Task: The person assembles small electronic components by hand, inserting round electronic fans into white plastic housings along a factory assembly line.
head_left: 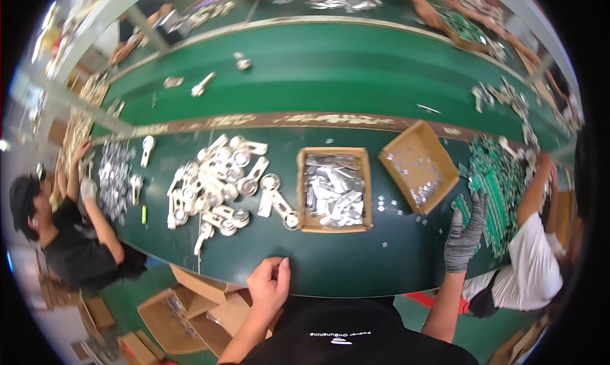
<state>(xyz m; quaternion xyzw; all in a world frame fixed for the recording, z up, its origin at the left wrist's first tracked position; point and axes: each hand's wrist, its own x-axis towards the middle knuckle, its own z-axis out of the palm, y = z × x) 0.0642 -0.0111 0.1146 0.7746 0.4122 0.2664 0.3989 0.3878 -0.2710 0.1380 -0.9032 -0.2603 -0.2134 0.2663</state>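
My left hand point(270, 283) is bare and closed, at the near edge of the dark green table. Its curled fingers hide whatever may be inside. My right hand point(466, 233) wears a grey knit glove. Its fingers are stretched out and apart, over the near left side of a heap of green circuit boards point(490, 200); touching or just above, I cannot tell. Between the hands stands an open cardboard box point(368, 203) of shiny metal strips point(335, 190). A second, tilted cardboard box point(413, 139) holds small clear pieces point(416, 177). Left lies a pile of white, round-headed parts point(216, 181).
Small clear bits point(384, 205) lie loose near the boxes. Behind runs a green conveyor belt point(286, 66) with a few parts. One co-worker point(70, 238) sits left, beside a heap of small metal pieces point(114, 177); another person point(534, 263) is at right. Cardboard boxes point(168, 320) stand below the table's left edge.
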